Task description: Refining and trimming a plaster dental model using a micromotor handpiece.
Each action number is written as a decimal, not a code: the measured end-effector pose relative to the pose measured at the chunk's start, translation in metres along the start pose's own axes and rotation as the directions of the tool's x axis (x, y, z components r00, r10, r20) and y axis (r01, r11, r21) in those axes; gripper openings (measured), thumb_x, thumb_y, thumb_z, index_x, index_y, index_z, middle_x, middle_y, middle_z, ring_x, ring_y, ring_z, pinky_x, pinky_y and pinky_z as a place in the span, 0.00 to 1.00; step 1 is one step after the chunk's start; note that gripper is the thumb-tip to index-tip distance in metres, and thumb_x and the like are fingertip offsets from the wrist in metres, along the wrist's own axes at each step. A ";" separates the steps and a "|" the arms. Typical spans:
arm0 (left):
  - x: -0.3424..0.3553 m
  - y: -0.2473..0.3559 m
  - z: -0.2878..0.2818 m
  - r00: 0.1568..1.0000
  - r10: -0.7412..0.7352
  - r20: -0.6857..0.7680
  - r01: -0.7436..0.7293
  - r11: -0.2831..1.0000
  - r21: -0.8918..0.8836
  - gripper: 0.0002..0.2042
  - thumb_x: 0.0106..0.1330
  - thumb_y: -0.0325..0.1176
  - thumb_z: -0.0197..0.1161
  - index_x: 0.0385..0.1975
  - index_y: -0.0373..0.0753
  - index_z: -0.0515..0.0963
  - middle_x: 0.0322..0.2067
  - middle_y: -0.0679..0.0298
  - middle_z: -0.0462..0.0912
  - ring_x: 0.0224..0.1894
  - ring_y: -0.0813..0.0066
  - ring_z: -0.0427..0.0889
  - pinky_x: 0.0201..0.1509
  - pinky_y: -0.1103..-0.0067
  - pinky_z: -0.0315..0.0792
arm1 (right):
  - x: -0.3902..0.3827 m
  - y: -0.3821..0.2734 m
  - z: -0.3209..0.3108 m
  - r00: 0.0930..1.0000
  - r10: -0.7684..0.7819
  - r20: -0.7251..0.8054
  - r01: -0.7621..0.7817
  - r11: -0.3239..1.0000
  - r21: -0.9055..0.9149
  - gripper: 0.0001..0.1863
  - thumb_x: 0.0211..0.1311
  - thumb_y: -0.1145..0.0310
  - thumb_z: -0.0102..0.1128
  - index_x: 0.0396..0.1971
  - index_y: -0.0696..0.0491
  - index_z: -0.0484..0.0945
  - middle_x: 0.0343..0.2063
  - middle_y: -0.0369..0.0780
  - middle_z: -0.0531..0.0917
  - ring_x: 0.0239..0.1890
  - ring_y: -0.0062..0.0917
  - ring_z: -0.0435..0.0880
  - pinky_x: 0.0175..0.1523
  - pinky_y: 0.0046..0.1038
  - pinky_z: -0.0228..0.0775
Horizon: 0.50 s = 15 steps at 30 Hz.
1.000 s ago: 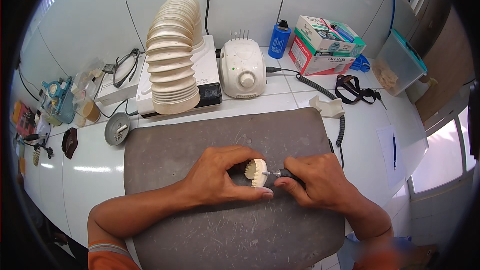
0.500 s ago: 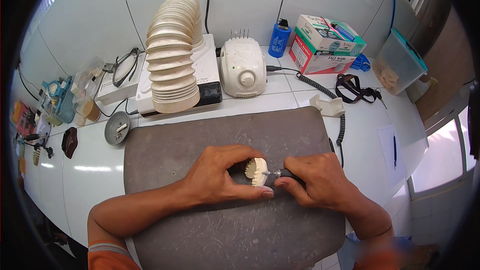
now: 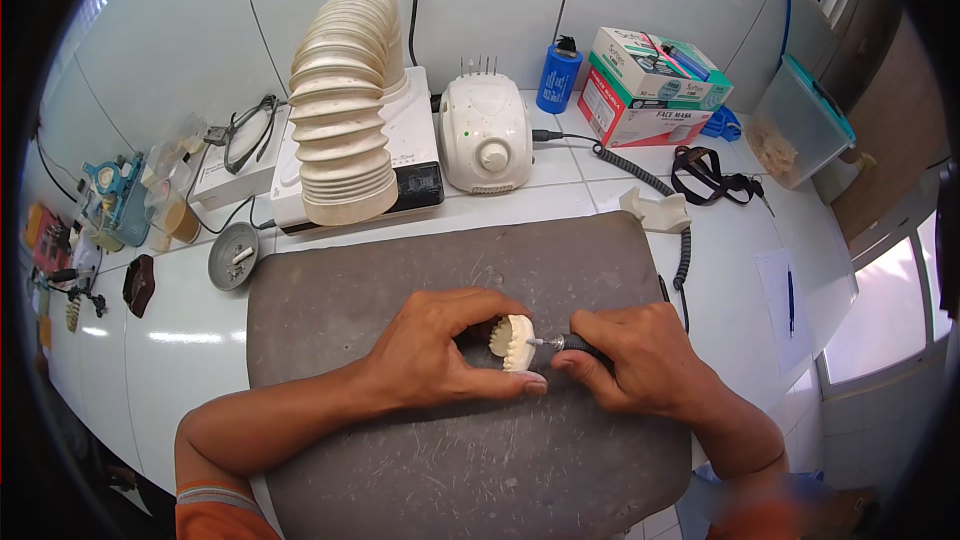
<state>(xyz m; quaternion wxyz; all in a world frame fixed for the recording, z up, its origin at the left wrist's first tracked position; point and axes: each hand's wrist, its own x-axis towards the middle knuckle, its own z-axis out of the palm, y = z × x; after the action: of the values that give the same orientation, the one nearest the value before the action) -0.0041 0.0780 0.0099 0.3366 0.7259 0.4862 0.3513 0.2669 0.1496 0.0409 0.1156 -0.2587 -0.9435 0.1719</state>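
Observation:
Over the dark grey mat, my left hand grips a cream-white dental model, thumb below and fingers above. The model's arch of teeth is turned toward the left. My right hand is closed round a dark rotary handpiece. The handpiece's thin bit points left and meets, or almost meets, the right side of the model; whether it touches is too small to tell.
Behind the mat stand a ribbed white suction hose, a white handpiece control unit, a blue bottle and stacked mask boxes. A grey ashtray sits at left. On the right are a coiled cord and paper with a pen.
My right hand and the handpiece have shifted very slightly to the right. The left hand and the dental model stay in place.

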 end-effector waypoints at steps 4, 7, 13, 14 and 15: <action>0.001 -0.001 0.001 1.000 0.018 -0.008 -0.018 1.000 0.000 0.32 0.53 0.49 0.92 0.54 0.36 0.89 0.43 0.55 0.93 0.45 0.63 0.94 0.52 0.71 0.85 | -0.001 0.000 0.001 1.000 0.001 0.016 -0.001 1.000 0.000 0.26 0.79 0.44 0.65 0.30 0.53 0.78 0.21 0.44 0.84 0.23 0.46 0.86 0.29 0.46 0.73; 0.001 -0.001 0.001 1.000 0.010 0.000 -0.010 1.000 0.007 0.32 0.53 0.49 0.92 0.54 0.36 0.89 0.43 0.55 0.93 0.45 0.63 0.94 0.52 0.71 0.85 | 0.000 -0.001 -0.002 0.999 0.039 -0.001 -0.039 0.999 -0.004 0.27 0.79 0.43 0.65 0.30 0.53 0.78 0.21 0.44 0.84 0.23 0.46 0.86 0.29 0.46 0.73; 0.000 0.001 0.000 1.000 -0.001 -0.002 0.001 1.000 -0.003 0.32 0.53 0.49 0.92 0.54 0.36 0.89 0.43 0.55 0.93 0.45 0.63 0.94 0.51 0.71 0.85 | -0.001 0.000 -0.001 1.000 0.011 0.011 -0.011 1.000 -0.018 0.27 0.79 0.43 0.65 0.30 0.53 0.78 0.21 0.44 0.84 0.23 0.46 0.86 0.29 0.46 0.73; 0.000 0.000 0.001 1.000 -0.001 -0.001 0.001 1.000 -0.003 0.32 0.53 0.49 0.92 0.54 0.36 0.89 0.43 0.55 0.93 0.45 0.63 0.94 0.51 0.71 0.85 | -0.001 0.000 -0.001 1.000 0.011 0.011 -0.011 1.000 -0.018 0.27 0.79 0.43 0.65 0.30 0.53 0.78 0.21 0.44 0.84 0.23 0.46 0.86 0.29 0.46 0.73; 0.000 -0.002 0.001 1.000 0.008 -0.005 -0.008 1.000 0.003 0.32 0.53 0.49 0.92 0.54 0.36 0.89 0.43 0.55 0.93 0.45 0.63 0.94 0.51 0.71 0.85 | 0.000 0.000 0.000 1.000 0.013 0.002 -0.013 1.000 -0.007 0.26 0.79 0.44 0.65 0.31 0.53 0.78 0.21 0.44 0.84 0.23 0.46 0.86 0.29 0.46 0.73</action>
<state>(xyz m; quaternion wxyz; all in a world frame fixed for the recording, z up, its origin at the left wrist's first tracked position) -0.0039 0.0785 0.0077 0.3328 0.7273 0.4848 0.3538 0.2673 0.1494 0.0407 0.1129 -0.2649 -0.9425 0.1697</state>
